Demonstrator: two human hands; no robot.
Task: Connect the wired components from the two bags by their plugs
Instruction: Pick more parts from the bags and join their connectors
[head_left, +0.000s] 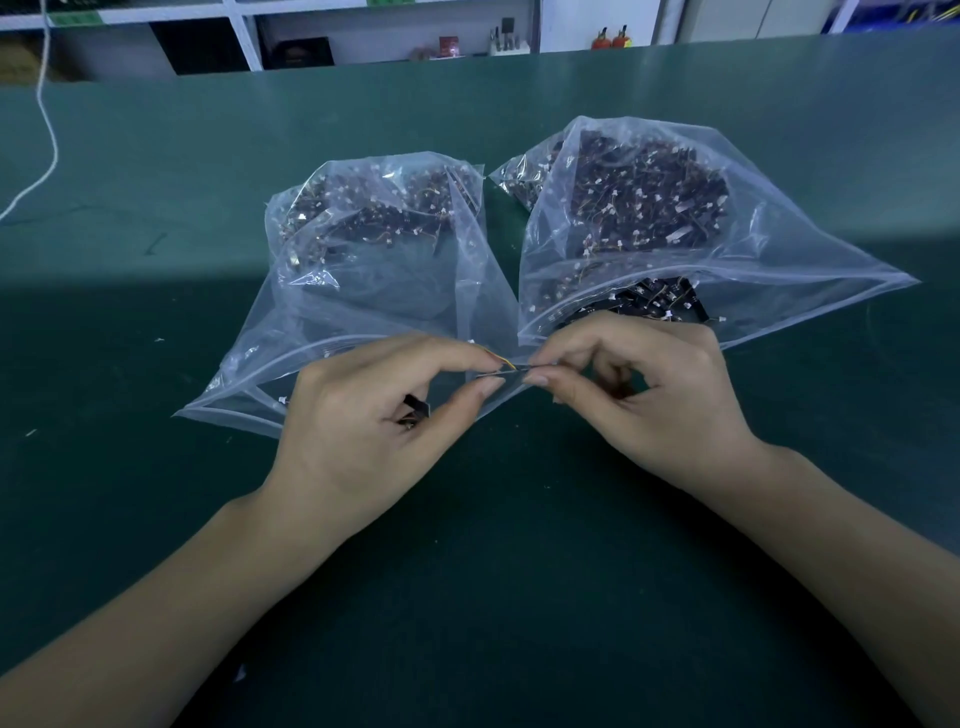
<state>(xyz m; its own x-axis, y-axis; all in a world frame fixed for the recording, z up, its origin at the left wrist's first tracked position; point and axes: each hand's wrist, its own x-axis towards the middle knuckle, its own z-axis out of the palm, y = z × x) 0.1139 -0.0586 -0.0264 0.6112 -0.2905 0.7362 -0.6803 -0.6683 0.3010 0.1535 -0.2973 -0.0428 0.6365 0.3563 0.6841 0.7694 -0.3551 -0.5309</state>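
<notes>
Pinched fingertip to fingertip, the left hand and right hand hold thin wires between them over the green table; a dark component sits in the left palm. At 11 o'clock lies the left bag, at 1 o'clock the right bag, both full of wired parts. No writing is legible.

Between the pinching fingertips, just before the clear plastic left bag, the thin coloured wires show, but their plugs are hidden. A small black component sits half-concealed inside the left hand. Contents deep within that bag blur together.
</notes>
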